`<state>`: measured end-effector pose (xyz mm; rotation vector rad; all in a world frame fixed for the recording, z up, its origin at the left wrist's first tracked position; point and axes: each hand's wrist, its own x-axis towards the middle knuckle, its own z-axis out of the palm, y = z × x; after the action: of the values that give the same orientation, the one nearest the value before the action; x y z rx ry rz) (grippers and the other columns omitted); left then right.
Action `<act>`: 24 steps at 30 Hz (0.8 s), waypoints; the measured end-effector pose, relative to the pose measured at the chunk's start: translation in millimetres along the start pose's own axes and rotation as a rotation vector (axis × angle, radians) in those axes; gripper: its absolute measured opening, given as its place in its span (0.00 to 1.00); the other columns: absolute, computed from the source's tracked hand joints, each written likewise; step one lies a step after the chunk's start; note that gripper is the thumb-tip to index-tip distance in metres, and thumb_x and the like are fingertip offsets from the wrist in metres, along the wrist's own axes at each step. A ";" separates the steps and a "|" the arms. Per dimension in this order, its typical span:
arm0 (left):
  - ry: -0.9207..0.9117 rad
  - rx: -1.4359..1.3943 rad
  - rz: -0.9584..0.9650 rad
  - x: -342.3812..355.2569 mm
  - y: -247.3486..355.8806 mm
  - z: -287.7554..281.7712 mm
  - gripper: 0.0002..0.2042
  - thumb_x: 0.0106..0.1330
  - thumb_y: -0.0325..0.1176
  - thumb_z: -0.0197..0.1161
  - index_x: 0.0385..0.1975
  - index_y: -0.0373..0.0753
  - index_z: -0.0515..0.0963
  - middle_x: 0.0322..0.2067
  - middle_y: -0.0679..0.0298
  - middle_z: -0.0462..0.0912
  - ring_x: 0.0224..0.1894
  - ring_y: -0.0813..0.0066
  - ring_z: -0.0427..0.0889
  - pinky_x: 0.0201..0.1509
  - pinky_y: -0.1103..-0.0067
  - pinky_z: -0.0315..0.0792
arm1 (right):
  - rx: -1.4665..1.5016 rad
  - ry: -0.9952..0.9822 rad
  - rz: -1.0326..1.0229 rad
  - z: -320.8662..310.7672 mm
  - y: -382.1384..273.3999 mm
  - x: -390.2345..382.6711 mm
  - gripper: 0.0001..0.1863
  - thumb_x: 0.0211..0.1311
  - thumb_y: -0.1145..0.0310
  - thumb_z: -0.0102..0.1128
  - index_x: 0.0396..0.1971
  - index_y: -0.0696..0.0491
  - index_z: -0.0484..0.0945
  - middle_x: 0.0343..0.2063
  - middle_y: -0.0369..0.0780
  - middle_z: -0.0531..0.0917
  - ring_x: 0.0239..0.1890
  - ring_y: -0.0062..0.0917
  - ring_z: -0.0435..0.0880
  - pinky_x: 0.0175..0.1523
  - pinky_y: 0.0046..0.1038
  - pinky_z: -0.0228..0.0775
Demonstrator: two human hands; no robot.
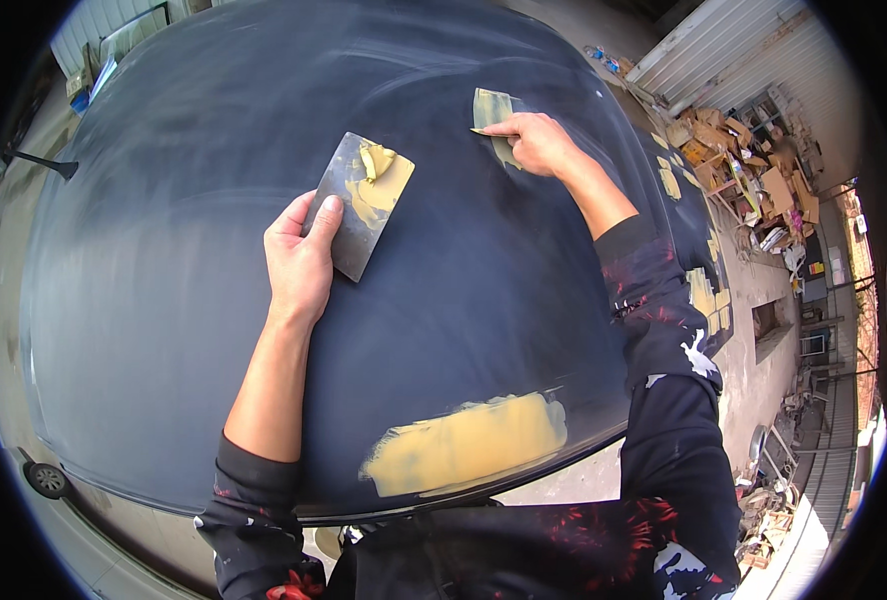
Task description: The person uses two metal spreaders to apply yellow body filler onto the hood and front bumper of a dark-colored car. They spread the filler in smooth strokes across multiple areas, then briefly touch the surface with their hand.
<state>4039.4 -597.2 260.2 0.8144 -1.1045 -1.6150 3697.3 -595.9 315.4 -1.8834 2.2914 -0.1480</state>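
My left hand [302,250] is closed on a grey, rectangular metal putty plate [359,240], thumb on top. A lump of yellow body filler [376,160] and a thin smear of it lie on the plate's upper end. Farther right, my right hand [536,143] grips a thin putty spreader [494,108] coated in pale filler, its index finger stretched along the blade. The spreader is at the dark, curved vehicle panel [444,300], over a small filler streak. Near me on the same panel is a broad yellow filler patch [469,445].
More yellow filler patches [702,292] mark the panel's right side. Beyond that side, cardboard boxes and scrap [764,175] are piled by a wall. A car wheel [48,480] shows at lower left, and a black funnel-shaped object [64,168] at upper left.
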 end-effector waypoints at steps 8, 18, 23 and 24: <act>-0.013 0.013 -0.024 0.4 -1.4 -0.6 0.14 0.73 0.34 0.63 0.51 0.32 0.81 0.38 0.68 0.85 0.38 0.85 0.79 0.45 0.84 0.74 | 0.065 -0.026 -0.155 -7.4 15.3 -69.6 0.23 0.57 0.86 0.51 0.49 0.51 0.85 0.47 0.43 0.85 0.53 0.41 0.81 0.60 0.34 0.72; -0.021 0.021 -0.003 -0.5 -0.2 -1.2 0.13 0.72 0.34 0.64 0.49 0.32 0.81 0.37 0.67 0.86 0.38 0.84 0.80 0.45 0.83 0.74 | 0.033 0.171 0.139 -16.5 58.7 55.7 0.25 0.61 0.80 0.47 0.53 0.46 0.84 0.53 0.45 0.83 0.57 0.41 0.81 0.61 0.35 0.71; -0.008 0.022 -0.008 -0.8 -1.1 -2.4 0.13 0.71 0.34 0.64 0.49 0.32 0.81 0.37 0.67 0.86 0.38 0.84 0.80 0.45 0.82 0.74 | 0.059 0.081 0.147 -9.7 66.9 64.9 0.31 0.54 0.83 0.47 0.52 0.38 0.85 0.52 0.39 0.85 0.56 0.37 0.82 0.60 0.34 0.72; -0.016 0.033 -0.001 -0.5 -1.5 -2.8 0.13 0.72 0.34 0.64 0.50 0.32 0.81 0.38 0.67 0.86 0.38 0.84 0.80 0.46 0.83 0.74 | 0.041 0.069 0.119 -6.0 68.0 58.3 0.31 0.54 0.83 0.47 0.52 0.37 0.85 0.52 0.39 0.85 0.56 0.37 0.81 0.60 0.34 0.72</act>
<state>4041.5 -597.4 257.8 0.8248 -1.1447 -1.6103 3619.8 -639.9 304.8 -1.7428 2.4188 -0.2467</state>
